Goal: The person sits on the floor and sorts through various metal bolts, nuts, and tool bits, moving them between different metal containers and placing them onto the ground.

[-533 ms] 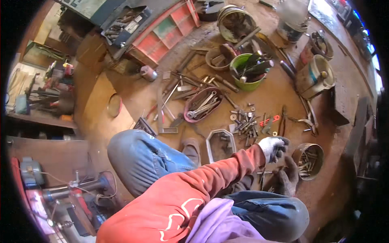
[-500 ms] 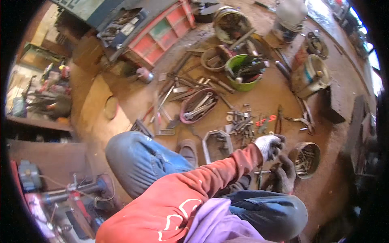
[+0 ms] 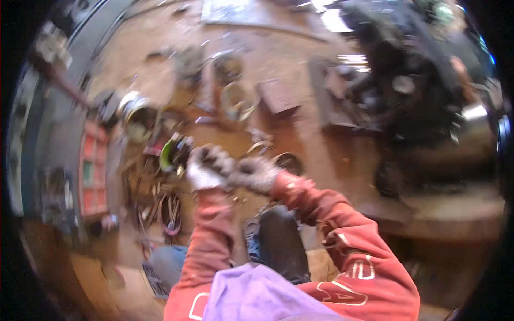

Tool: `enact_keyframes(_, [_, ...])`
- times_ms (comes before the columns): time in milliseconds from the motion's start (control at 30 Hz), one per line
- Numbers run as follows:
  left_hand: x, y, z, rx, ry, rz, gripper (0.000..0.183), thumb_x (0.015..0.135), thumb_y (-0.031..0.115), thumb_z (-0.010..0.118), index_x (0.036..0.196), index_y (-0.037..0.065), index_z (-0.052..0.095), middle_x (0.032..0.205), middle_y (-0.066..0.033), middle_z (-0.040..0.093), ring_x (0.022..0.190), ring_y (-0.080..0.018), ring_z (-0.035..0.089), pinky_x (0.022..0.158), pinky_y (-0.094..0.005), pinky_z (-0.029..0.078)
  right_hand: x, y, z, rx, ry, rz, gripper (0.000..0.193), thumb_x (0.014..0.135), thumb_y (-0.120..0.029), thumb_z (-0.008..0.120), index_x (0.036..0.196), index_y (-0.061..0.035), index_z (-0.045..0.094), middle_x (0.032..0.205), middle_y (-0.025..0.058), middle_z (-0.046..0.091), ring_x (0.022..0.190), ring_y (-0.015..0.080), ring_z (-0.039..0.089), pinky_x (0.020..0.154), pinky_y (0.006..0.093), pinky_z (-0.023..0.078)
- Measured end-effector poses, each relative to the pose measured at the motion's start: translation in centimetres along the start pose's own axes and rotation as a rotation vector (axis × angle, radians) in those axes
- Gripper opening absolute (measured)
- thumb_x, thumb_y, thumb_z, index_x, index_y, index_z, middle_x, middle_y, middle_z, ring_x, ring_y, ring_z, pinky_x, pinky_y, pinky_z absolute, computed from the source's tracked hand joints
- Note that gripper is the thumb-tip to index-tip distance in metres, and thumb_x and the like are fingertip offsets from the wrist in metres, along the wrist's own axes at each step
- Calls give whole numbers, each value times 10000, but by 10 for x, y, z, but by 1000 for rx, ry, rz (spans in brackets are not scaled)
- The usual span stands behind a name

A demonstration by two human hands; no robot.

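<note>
Passage to the left of the left hand (image 3: 210, 167) is blocked by a green bucket (image 3: 166, 156) just beside it and, farther out, by a red crate (image 3: 94, 170). Ahead of the right hand (image 3: 257, 175), the way is obstructed by a round tin (image 3: 289, 162) and, beyond, by a pale bucket (image 3: 234, 102). Rightward, a strip of brown floor (image 3: 315, 151) is left open before a dark bulk (image 3: 420, 91), too blurred to identify. Between the forearms, room is narrowed by the right knee (image 3: 282, 239).
</note>
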State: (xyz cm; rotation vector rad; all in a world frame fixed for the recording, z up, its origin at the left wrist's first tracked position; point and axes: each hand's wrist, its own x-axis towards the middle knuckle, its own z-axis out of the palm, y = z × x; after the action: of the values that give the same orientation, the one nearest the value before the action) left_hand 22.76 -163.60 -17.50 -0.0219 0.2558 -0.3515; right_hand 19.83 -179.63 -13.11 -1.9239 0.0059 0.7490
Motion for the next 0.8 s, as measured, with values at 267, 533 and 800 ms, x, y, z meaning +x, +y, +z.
enact_keyframes(267, [-93,16,276,119,-209,-97,324,958,330,509,995,62,687,757,-14,465,613,-172,404,546,-353,358,-161,-254,-17,350,240,-63,353,912,-354,684,933,-1,678,793,59,656,772,127,553,726,332,491])
enact_keyframes(533, [-71,-16,392,141,-104,-315,314,964,306,520,992,43,688,741,-6,500,583,-154,399,481,-312,326,-252,-324,-87,672,248,3,189,914,-240,670,885,-53,678,716,5,612,647,95,546,586,289,464])
enact_keyframes(800, [20,-58,414,330,-202,-602,317,992,308,485,899,57,654,693,-3,409,527,-146,342,431,-312,296,-295,-282,-248,879,610,-44,148,870,-217,709,907,-74,715,756,7,655,725,105,600,639,287,489])
